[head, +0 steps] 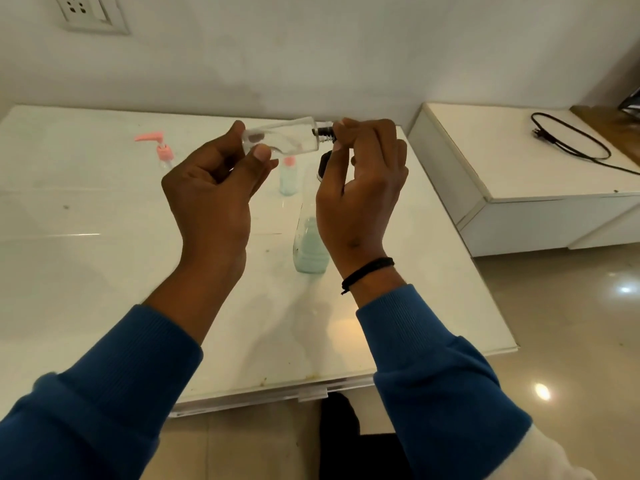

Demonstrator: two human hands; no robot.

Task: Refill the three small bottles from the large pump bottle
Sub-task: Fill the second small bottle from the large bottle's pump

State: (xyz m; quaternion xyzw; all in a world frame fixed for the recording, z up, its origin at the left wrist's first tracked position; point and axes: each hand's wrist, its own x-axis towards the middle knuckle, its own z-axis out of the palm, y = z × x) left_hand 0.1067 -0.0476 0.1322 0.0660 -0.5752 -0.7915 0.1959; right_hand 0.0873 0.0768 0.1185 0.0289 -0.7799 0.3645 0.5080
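Above a glossy white table [104, 254], the left hand [211, 188] grips 1 clear small bottle [287, 140] sideways while the right hand [360, 188] pinches its black cap [323, 131]; light, slippery, best held mid-body between fingertips.

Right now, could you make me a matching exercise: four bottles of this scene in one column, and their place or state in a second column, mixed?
Column one:
1. clear small bottle
2. pink pump bottle
3. pink-capped small bottle
4. large bottle

Column two:
A. stands on the table at the far left, alone
B. lies sideways in the air, held by the left hand, with the right hand at its black cap
C. stands near the right wrist, with pale blue liquid low inside
D. stands upright behind the hands, between them

Pairs: 1-B, 2-A, 3-D, 4-C
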